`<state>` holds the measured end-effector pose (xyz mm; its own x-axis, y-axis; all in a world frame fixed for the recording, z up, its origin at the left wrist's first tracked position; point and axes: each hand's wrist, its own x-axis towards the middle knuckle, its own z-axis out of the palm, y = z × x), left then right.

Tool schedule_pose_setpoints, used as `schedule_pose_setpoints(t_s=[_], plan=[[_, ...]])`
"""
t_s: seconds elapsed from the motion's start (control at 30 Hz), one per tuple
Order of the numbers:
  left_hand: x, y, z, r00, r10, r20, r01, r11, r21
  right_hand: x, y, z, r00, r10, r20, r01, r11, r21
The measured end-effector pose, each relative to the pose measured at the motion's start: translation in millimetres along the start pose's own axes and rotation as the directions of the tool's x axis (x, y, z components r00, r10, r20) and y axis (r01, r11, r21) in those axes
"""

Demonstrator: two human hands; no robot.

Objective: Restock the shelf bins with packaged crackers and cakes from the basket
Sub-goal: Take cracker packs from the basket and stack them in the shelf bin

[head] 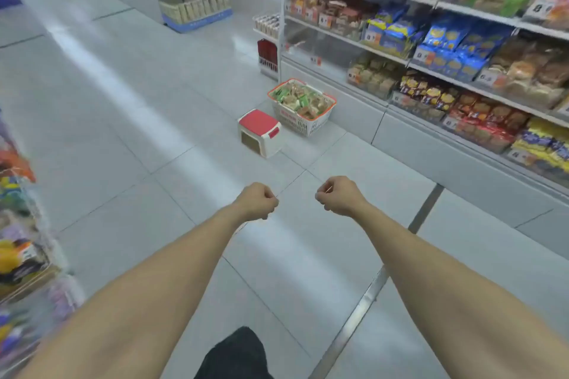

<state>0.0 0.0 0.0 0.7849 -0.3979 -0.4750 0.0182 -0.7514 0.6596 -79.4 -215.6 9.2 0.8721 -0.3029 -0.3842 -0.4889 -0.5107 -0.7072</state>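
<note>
I'm at the approach step, nothing picked up yet. My left hand (258, 200) and right hand (338, 196) are stretched out near me, each with its fingers curled into an empty fist. The basket (302, 106), full of packaged crackers and cakes (297, 98), sits on the floor farther ahead, against the base of the shelf bins (431, 95) on the right, with a small red-topped stool (260, 132) just beside it. Next, I judge, I must close in on the basket, uncurl one hand and take a pack.
</note>
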Motion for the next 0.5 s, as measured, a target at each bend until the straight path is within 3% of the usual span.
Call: schedule_pose_setpoints(t_s=[0.17, 0.5], plan=[[42.5, -63.5, 13.2, 0.979, -0.192, 0.072, 0.197, 0.978, -0.061, 60.7, 23.5, 67.1, 0.985, 0.093, 0.145, -0.098, 0.995, 0.033], [195.5, -124.3, -44.0, 0.901, -0.388, 0.193, 0.418, 0.895, -0.157, 204.4, 15.7, 124.9, 0.911, 0.366, 0.190, -0.395, 0.906, 0.150]])
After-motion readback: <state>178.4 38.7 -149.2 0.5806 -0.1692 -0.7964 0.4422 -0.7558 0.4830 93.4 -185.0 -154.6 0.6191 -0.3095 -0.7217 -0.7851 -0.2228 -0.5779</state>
